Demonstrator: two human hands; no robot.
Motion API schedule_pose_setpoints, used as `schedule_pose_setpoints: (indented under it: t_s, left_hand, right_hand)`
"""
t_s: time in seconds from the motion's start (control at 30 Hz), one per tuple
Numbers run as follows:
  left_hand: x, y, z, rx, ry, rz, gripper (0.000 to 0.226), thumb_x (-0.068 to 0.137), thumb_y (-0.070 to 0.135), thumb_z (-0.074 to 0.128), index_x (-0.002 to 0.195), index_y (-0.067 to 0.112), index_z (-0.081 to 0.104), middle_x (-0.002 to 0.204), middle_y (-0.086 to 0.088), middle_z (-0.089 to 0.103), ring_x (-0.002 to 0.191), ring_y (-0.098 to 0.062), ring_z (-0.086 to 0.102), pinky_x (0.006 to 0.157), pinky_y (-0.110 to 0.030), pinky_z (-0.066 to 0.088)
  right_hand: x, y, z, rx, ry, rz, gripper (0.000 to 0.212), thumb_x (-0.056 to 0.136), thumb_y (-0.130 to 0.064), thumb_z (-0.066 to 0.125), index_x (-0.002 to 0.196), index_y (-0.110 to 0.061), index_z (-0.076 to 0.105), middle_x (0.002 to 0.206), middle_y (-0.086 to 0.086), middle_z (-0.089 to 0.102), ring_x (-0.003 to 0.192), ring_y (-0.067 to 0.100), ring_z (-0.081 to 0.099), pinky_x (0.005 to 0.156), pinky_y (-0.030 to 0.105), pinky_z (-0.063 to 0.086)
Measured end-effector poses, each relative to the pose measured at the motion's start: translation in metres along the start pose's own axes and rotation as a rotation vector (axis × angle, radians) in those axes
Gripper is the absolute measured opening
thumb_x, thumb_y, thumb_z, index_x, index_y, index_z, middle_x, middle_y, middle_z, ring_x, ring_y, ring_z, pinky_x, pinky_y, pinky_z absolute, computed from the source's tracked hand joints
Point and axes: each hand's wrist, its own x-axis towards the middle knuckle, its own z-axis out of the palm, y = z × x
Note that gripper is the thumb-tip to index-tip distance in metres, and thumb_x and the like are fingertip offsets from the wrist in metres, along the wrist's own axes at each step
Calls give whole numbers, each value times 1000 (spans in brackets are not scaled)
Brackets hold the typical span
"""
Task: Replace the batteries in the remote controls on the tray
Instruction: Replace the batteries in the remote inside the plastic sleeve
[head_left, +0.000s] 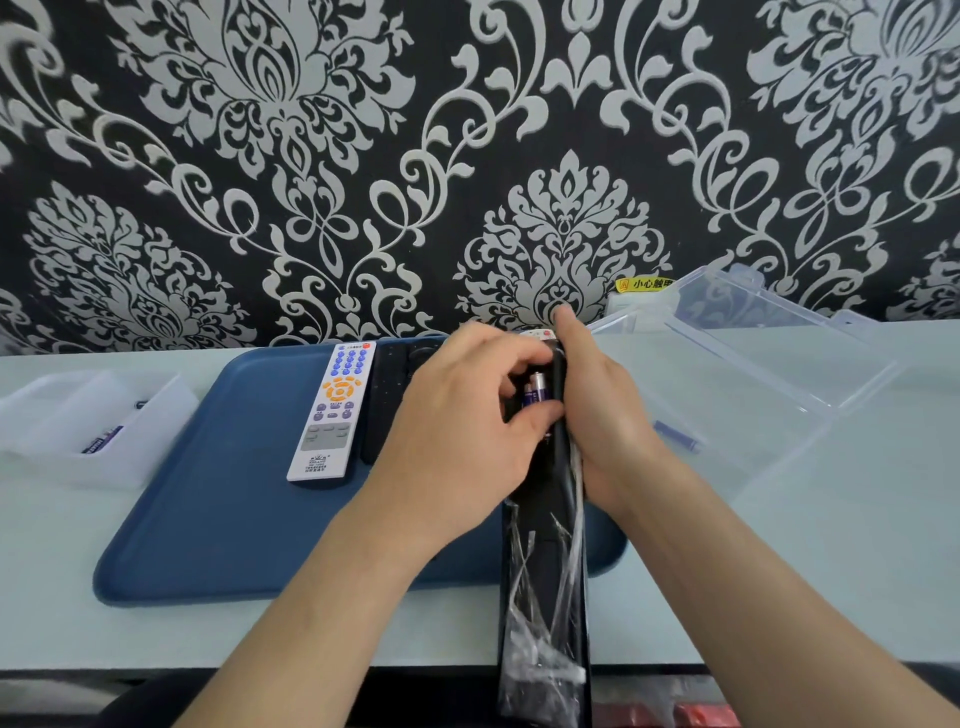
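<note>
Home room: damask wallpaper (311, 156) behind a pale table (62, 571)

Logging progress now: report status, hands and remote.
Right hand grips black remote above tray. Left hand pinches purple battery at its compartment. Plastic wrap dangles; nothing blocking.

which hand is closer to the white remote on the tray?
Left. The left hand is just right of the white remote; the right hand is farther right, beyond the held black remote.

A small yellow warning sticker (644, 284) on the patterned wall reads "小心触电" beside a triangle sign. Print on the long white remote control (332, 410) is too small to read.
</note>
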Motion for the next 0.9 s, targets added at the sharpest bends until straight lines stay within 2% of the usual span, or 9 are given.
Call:
schedule_pose_setpoints:
  t_s: [0.23,0.37,0.47,0.53,0.6,0.63,0.7,0.77,0.9]
  left_hand:
    - [0,5,-2,-159,50,-144,23,70,13,83,84,26,70,80,10,67,67,-3,60,67,-13,47]
    - [1,14,-11,-821,142,-312,19,83,-9,63,88,9,68,84,-5,72,80,-17,69,71,-33,56]
    - [7,14,-28,-1224,124,-461,37,91,-13,37,98,6,67,75,-4,55,64,-15,54,56,-22,49]
    - [7,9,-42,-910,78,-416,44,89,-9,35,91,14,72,67,6,50,54,-7,37,46,-13,29]
    - [2,13,-50,-267,-23,-240,23,91,20,51,99,29,72,75,15,56,58,0,43,53,-12,33]
    - [-2,16,-49,41,-161,-179,29,86,44,56,112,35,65,91,19,55,72,4,48,64,-13,37]
    - [-8,14,-39,530,-395,-167,72,72,72,57,134,39,40,120,20,41,108,-1,43,86,-22,39]
    - [-9,9,-29,646,-367,-195,72,73,70,59,133,36,38,123,16,38,117,-9,38,89,-29,41]
    - [-3,-22,-45,655,-47,-144,40,73,31,74,109,30,60,102,10,47,97,-16,41,65,-33,46]
  right_hand:
    - [1,-2,-6,24,16,30,55,99,-50,47,64,-11,66,54,3,64,50,17,63,52,27,50]
    - [4,-4,-5,208,-131,128,38,94,-37,59,75,-5,64,59,11,59,51,24,58,53,31,54]
    - [10,-8,-9,365,-41,77,24,95,-24,59,86,-2,64,63,9,57,53,18,58,58,32,59]
    - [16,-11,-15,549,68,-28,20,96,-22,57,87,-4,60,62,9,55,55,19,59,66,34,60]
    - [24,-13,-21,680,129,-123,22,99,-26,55,85,-8,57,65,7,55,68,22,65,80,35,59]
    - [26,-13,-24,728,131,-152,25,100,-29,53,83,-11,55,67,5,55,77,23,67,87,35,57]
    - [28,-13,-26,808,95,-183,30,102,-35,49,82,-13,53,68,4,55,87,23,69,97,34,52]
    - [26,-14,-25,815,38,-184,31,102,-36,48,81,-14,53,69,3,58,86,20,70,103,36,48]
    - [18,-18,-29,486,-160,-92,10,97,-17,57,90,-10,61,91,11,69,96,28,67,96,45,53]
